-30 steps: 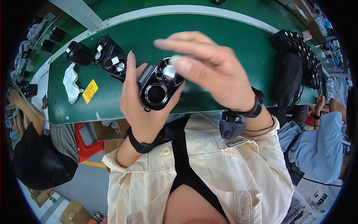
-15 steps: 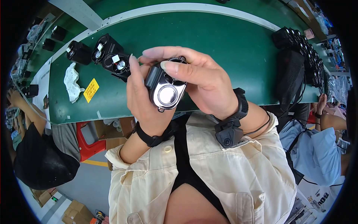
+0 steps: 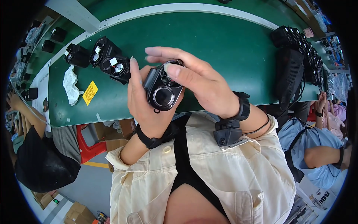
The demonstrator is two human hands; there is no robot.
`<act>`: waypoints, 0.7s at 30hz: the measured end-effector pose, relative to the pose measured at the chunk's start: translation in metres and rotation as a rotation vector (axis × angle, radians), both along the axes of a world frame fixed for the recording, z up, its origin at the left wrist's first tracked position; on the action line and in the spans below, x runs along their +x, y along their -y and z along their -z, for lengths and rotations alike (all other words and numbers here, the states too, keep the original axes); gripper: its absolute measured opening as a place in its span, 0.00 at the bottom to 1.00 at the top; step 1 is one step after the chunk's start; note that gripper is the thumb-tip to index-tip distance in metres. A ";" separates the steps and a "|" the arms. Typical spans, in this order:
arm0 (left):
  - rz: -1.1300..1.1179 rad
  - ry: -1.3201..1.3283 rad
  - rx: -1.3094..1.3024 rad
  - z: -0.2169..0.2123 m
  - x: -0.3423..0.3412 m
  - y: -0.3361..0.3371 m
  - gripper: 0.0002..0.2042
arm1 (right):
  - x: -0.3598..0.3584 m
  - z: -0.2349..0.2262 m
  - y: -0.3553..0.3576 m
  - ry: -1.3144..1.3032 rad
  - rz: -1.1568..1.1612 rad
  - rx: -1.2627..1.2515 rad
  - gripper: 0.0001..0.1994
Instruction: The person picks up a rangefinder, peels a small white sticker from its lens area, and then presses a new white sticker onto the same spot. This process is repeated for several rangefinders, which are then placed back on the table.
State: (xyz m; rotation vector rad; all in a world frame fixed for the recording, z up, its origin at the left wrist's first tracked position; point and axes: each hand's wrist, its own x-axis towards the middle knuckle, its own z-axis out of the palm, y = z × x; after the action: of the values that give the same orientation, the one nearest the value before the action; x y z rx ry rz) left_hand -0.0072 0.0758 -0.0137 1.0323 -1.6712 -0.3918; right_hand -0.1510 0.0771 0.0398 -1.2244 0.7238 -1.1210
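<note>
My left hand (image 3: 143,108) is wrapped round a glossy black device (image 3: 162,98) with a round, chrome-ringed face and a small loop at its lower end. The thumb of my right hand (image 3: 203,80) presses on the upper part of its face, while the other fingers reach past its far side. What those fingers touch behind it is hidden. Just left of my left hand stand similar black housings (image 3: 105,52) with round openings and small white tabs. One more black housing (image 3: 77,55) stands farther left.
On the green table (image 3: 223,41) lie a crumpled white piece (image 3: 71,86) and a yellow note (image 3: 90,93). At the right are a black mesh pouch (image 3: 289,76) and rows of black units (image 3: 302,48). People sit on both sides; a red stool (image 3: 91,147) is at the lower left.
The device has tilted slightly, so its round face looks dark instead of bright. My right hand's fingers have straightened a little. At the right, the neighbouring person's arm has shifted.
</note>
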 end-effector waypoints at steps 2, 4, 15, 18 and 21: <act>-0.004 0.015 0.005 0.000 0.000 0.000 0.48 | -0.002 0.004 0.000 0.002 -0.009 -0.001 0.26; 0.023 0.022 0.005 -0.002 0.001 -0.001 0.49 | -0.002 0.007 0.000 0.012 -0.008 -0.013 0.26; 0.100 -0.075 0.106 -0.001 0.002 -0.001 0.47 | 0.002 0.006 0.001 0.130 -0.016 0.046 0.28; 0.196 -0.161 0.121 -0.004 0.003 0.001 0.47 | -0.005 0.005 -0.001 0.094 -0.072 0.037 0.27; 0.371 -0.223 0.246 -0.009 0.008 0.000 0.45 | -0.018 0.003 0.002 -0.136 -0.008 -0.142 0.23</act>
State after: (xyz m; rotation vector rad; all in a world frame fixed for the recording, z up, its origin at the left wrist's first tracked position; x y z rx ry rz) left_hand 0.0012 0.0760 -0.0044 0.8143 -1.6357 -0.9416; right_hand -0.1693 0.0750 0.0371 -1.4331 0.7511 -1.1055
